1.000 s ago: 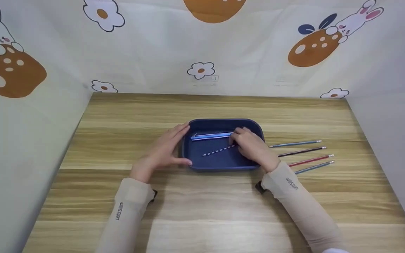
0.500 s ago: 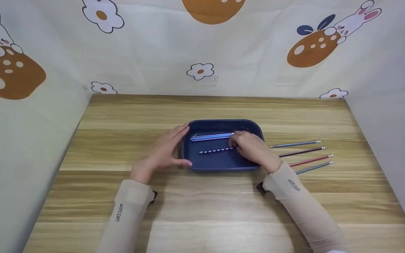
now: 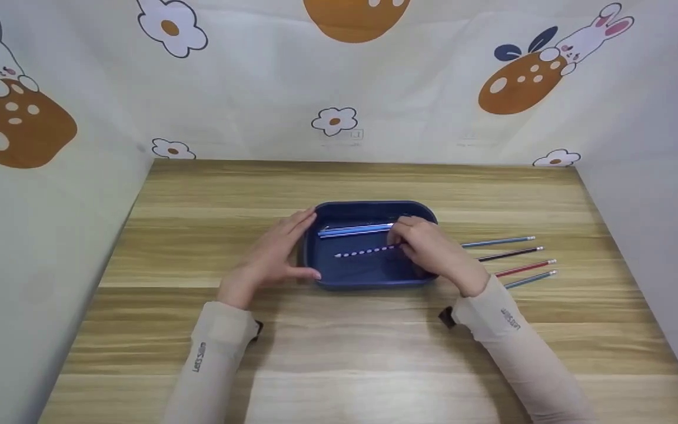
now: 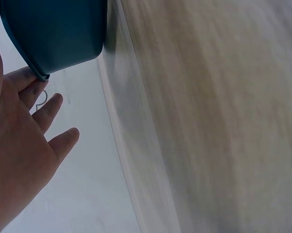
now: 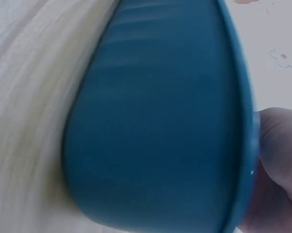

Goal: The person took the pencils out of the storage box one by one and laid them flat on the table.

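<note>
Right hand's [image 3: 433,250] fingers were curled onto the dotted pencil [image 3: 364,252] inside the navy tray [image 3: 374,285]; left hand's [image 3: 271,250] fingers lay spread against its end. Risk: a slanted release could have rolled it into the blue pencils [image 3: 354,231] beyond the right fingertips. Counted: one tray; one dotted; at least two blue, overlapping; right of the right fingers, four eraser-tipped pencils [image 3: 525,268] – two bluish, one dark, one red.

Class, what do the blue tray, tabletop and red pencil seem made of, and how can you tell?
Blue tray: probably plastic with a soft sheen, judging by its smooth wall and rounded corners.
Tabletop: wood or wood-look laminate, perhaps satin; streaked grain fits both, pale glare suggests sheen.
Red pencil: likely painted wood, from its slim coloured shaft; too small to confirm.
</note>
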The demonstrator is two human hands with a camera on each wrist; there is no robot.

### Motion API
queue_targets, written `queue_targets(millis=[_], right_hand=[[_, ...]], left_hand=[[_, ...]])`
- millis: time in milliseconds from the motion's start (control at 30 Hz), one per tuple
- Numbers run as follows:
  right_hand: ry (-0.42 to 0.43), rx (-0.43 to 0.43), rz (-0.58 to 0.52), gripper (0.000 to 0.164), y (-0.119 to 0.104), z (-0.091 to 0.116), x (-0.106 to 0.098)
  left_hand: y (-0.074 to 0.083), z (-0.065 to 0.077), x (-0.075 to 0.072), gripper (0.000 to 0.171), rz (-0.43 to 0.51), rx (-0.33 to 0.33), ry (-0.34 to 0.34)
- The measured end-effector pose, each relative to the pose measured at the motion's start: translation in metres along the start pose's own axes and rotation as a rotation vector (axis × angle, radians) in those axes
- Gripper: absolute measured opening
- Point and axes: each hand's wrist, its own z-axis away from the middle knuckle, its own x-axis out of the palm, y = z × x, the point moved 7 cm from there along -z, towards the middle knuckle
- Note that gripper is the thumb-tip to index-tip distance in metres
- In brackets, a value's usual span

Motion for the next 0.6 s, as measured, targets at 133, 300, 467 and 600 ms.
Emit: queue_targets(millis=[133, 300, 467, 600], right_hand=[[-0.003, -0.033, -0.039, 0.021, -0.003, 0.005, -0.008], [-0.016, -0.066, -0.076, 0.02, -0.006, 0.012, -0.015], [-0.022, -0.067, -0.094, 0.02, -0.008, 0.021, -0.021], [-0.014, -0.065, -0.088, 0.021, -0.007, 0.027, -0.026]], left_hand=[[0.0, 0.0, 0.0, 0.118, 0.009, -0.001, 0.007], [-0.001, -0.001, 0.001, 0.118, 0.004, 0.003, 0.008], [-0.001, 0.0, 0.001, 0.118, 0.01, -0.008, 0.001], [0.0, 0.0, 0.0, 0.118, 0.023, 0.003, 0.01]])
